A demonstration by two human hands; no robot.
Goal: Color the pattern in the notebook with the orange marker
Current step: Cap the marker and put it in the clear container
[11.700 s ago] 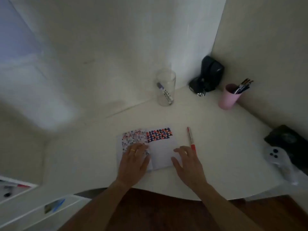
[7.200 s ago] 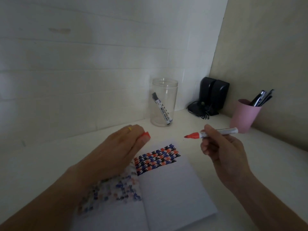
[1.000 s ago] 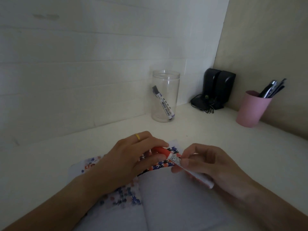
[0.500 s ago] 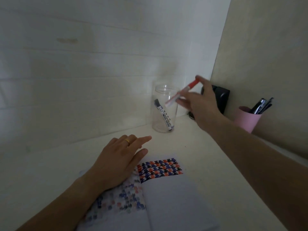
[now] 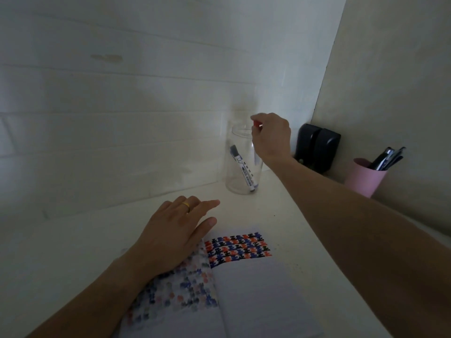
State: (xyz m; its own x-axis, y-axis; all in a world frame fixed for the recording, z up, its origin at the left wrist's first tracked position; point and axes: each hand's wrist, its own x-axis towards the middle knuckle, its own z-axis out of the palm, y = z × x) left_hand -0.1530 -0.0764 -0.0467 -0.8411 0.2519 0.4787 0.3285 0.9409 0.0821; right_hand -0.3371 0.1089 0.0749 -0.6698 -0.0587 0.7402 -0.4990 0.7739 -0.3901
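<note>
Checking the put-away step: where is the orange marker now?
Head view, upper centre: the orange marker is pinched in the right hand over the clear jar's mouth.

A clear, glossy jar of glass or plastic stands on the smooth matt white desk at twelve o'clock from the matt paper notebook, with glossy black plastic speakers and a matt pink cup toward two o'clock.

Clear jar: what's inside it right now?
The clear jar holds a blue-capped marker leaning inside. The right hand lowers the orange marker through the rim; only its orange cap shows, the hand covers most of the barrel.
</note>
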